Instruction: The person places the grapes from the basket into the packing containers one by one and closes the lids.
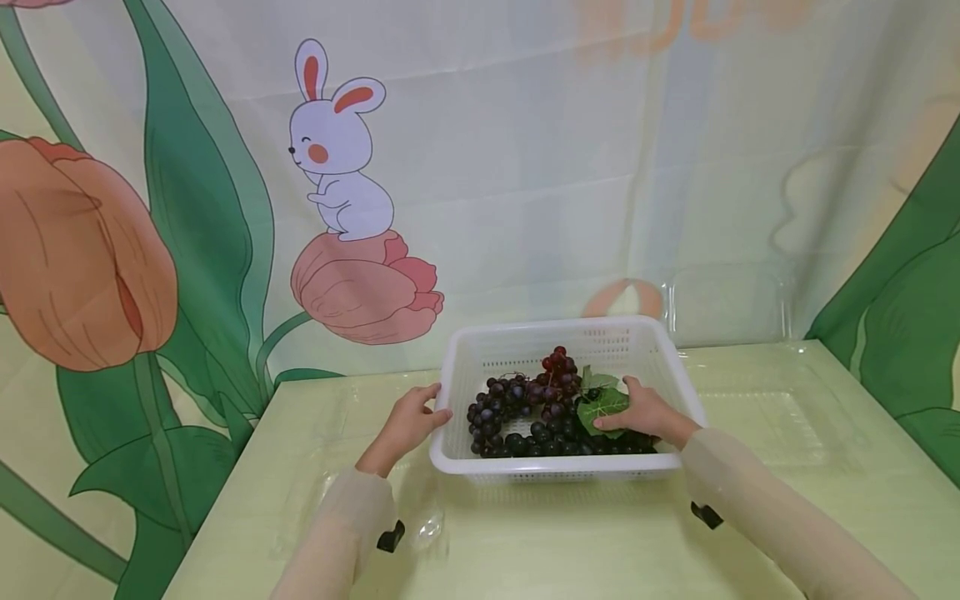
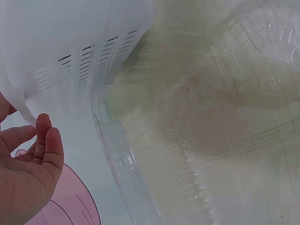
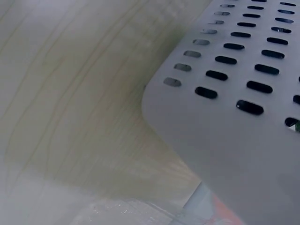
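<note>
A white slotted basket (image 1: 675, 371) stands mid-table and holds dark grape bunches (image 1: 525, 433), a small red bunch (image 1: 558, 364) and green leaves (image 1: 600, 404). My left hand (image 1: 408, 421) holds the basket's left rim, thumb over the edge and fingers outside. In the left wrist view those fingers (image 2: 47, 145) lie against the basket wall (image 2: 70, 61). Inside the basket, my right hand (image 1: 641, 410) curls over a leaf and the grape bunch beneath it. The right wrist view shows only the basket's outer wall (image 3: 243, 93) and the table (image 3: 70, 93).
Clear plastic trays lie on the pale green table left (image 1: 330, 475) and right (image 1: 757, 417) of the basket; the left one (image 2: 187, 140) is close to my left hand. Another clear container (image 1: 727, 304) stands against the printed backdrop.
</note>
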The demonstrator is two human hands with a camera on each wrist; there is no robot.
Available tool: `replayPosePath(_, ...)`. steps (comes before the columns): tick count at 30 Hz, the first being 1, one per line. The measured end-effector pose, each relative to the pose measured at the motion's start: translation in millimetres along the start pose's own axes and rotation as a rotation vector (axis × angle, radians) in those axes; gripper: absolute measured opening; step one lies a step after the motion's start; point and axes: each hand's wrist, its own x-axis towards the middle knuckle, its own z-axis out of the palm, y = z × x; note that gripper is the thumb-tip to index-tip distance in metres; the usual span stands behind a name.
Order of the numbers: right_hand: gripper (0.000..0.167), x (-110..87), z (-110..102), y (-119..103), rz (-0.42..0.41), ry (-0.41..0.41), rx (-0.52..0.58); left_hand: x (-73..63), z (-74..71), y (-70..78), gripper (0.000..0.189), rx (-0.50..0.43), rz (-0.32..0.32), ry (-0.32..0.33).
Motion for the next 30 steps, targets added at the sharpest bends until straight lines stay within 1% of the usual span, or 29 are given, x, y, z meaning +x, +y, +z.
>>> replayPosePath(4,0.107,0.3,-0.6,-1.3,0.034,0.0,-0.036,0.1,-0.5,0.2,0.055,-0.004,0.003,0.001)
replayPosePath(6,0.104,0.3,-0.6,-1.2,0.043,-0.006,-0.034,-0.2,-0.6,0.0,0.055,-0.006,0.006,0.001)
replayPosePath(10,0.099,0.7,-0.2,0.8,0.055,-0.029,-0.003,-0.3,-0.3,-0.7,0.055,-0.008,0.013,0.001)
replayPosePath(16,0.098,0.4,0.0,1.5,0.072,-0.069,0.081,-1.3,0.0,-1.4,0.054,-0.011,0.019,-0.002)
replayPosePath(20,0.098,0.0,0.5,1.9,0.072,-0.081,0.102,-1.3,-0.1,-1.2,0.054,-0.011,0.015,0.0)
replayPosePath(27,0.096,1.1,0.8,4.6,-0.001,-0.077,0.123,-2.2,-0.6,0.2,0.054,-0.005,0.025,0.008)
replayPosePath(30,0.094,2.0,0.3,4.5,-0.019,-0.071,0.136,-2.0,-0.6,0.4,0.055,-0.004,0.025,0.011)
